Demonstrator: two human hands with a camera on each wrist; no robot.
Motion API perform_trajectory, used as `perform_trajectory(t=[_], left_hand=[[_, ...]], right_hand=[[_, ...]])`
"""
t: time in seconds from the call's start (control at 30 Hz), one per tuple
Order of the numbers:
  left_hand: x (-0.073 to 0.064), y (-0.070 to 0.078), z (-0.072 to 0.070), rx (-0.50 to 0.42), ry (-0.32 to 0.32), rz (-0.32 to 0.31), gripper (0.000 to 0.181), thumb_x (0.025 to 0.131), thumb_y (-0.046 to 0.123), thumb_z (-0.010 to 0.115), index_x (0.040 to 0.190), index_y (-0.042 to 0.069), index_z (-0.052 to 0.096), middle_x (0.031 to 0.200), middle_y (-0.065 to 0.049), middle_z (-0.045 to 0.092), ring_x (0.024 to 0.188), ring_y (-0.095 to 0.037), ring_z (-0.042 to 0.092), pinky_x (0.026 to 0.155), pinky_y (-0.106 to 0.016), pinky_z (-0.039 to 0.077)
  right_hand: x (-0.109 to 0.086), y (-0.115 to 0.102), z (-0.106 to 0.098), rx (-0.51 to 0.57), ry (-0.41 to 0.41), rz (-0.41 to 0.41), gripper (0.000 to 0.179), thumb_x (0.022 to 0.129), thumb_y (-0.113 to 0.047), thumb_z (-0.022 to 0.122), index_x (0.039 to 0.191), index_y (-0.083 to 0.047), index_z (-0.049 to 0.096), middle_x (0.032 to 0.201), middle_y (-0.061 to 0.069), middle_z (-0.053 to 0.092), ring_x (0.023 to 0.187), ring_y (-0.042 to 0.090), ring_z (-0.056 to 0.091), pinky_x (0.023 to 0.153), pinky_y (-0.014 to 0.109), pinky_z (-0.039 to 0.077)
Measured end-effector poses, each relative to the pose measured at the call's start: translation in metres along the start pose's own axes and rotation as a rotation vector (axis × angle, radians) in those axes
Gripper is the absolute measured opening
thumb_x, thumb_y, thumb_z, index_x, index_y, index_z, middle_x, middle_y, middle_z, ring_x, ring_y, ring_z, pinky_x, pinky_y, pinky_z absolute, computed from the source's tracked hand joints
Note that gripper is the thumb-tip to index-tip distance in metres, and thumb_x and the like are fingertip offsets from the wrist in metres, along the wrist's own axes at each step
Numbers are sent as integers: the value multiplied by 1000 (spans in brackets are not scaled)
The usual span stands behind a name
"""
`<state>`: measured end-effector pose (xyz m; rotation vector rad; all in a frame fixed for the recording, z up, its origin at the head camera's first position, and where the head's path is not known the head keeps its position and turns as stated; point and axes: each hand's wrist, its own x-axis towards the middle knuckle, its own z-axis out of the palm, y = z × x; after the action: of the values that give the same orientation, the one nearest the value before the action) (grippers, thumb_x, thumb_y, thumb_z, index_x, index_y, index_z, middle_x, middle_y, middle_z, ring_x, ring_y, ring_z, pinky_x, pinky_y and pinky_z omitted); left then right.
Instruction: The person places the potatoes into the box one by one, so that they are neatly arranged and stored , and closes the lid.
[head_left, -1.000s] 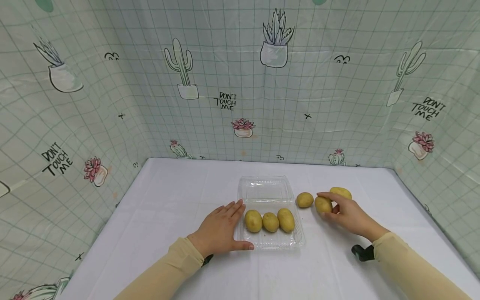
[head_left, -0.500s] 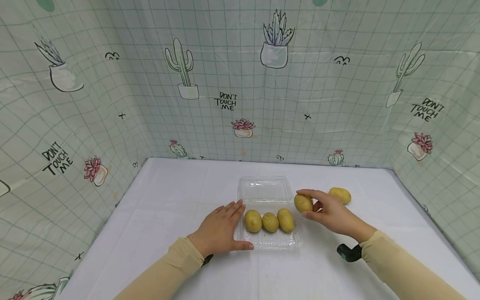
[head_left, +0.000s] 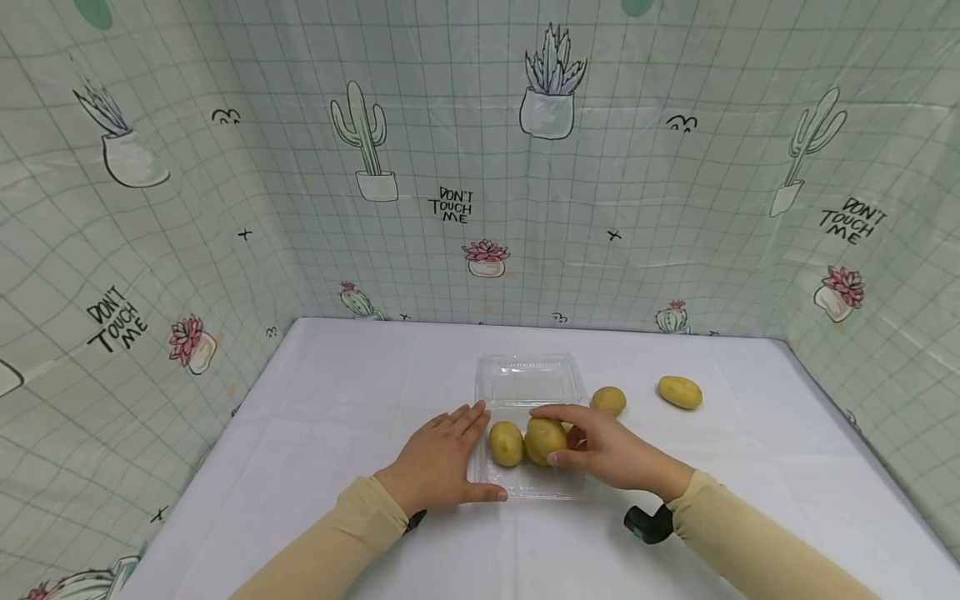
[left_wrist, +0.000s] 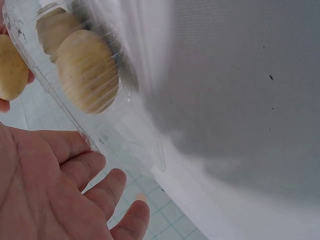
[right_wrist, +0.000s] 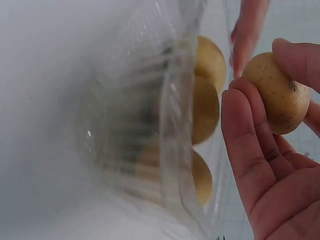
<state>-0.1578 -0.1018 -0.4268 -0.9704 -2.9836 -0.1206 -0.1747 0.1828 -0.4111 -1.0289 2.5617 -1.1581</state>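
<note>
A clear plastic clamshell box point(head_left: 525, 483) lies with its lid point(head_left: 528, 379) folded back on the white cloth. In the head view my right hand point(head_left: 622, 450) holds a potato point(head_left: 545, 440) over the box, pinched between thumb and fingers. Its bumpy skin shows in the right wrist view, where the held potato point(right_wrist: 277, 95) is raised above the box rim. Inside the box sits a potato point(head_left: 506, 443) at the left; two more potatoes are mostly hidden behind my right hand and its potato. My left hand point(head_left: 442, 458) rests at the box's left side, fingers straight and thumb along the front edge.
Right of the lid, a small potato point(head_left: 608, 401) lies on the table. Farther right is a longer, yellower potato point(head_left: 680, 392). A curtain point(head_left: 525, 208) printed with cacti stands around the table's back and sides.
My right hand has picked up a potato from the table's right side and carried it left over the box. My left hand has stayed in place.
</note>
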Motion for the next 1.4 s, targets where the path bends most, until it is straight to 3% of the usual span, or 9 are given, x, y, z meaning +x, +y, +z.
perform_trajectory(t=[0.47, 0.73, 0.97, 1.27, 1.4], left_hand=[[-1, 0, -1, -12, 3, 8, 108, 82, 82, 49, 154, 2, 35, 161, -10, 28, 146, -27, 30, 116, -43, 29], [-1, -1, -1, -4, 8, 11, 108, 83, 81, 51, 154, 2, 35, 161, -11, 28, 145, -27, 30, 115, -43, 29], [-1, -1, 0, 1, 13, 17, 108, 82, 81, 51, 154, 2, 36, 161, -11, 29, 145, -28, 31, 115, -43, 30], [-1, -1, 0, 12, 20, 20, 108, 82, 81, 51, 154, 2, 36, 161, -11, 29, 145, -27, 31, 115, -42, 30], [-1, -1, 0, 21, 21, 21, 108, 82, 82, 51, 154, 2, 36, 161, -11, 28, 145, -27, 31, 115, -42, 30]], right_hand=[[9, -7, 29, 65, -116, -38, 54, 93, -18, 72, 144, -14, 54, 129, -2, 59, 96, 14, 56, 81, 31, 52], [8, -14, 32, 52, -183, -5, 55, 94, -23, 72, 145, -15, 53, 132, -1, 58, 104, 11, 56, 90, 28, 49], [9, -13, 32, 60, -190, 13, 53, 94, -24, 71, 143, -15, 54, 122, -4, 59, 98, 12, 56, 86, 29, 50], [11, -9, 34, 90, -213, -23, 45, 99, -23, 65, 141, -9, 56, 135, 5, 57, 113, 13, 56, 95, 33, 49], [12, -8, 34, 81, -221, 8, 44, 99, -23, 65, 141, -13, 57, 133, 0, 59, 111, 12, 55, 93, 29, 48]])
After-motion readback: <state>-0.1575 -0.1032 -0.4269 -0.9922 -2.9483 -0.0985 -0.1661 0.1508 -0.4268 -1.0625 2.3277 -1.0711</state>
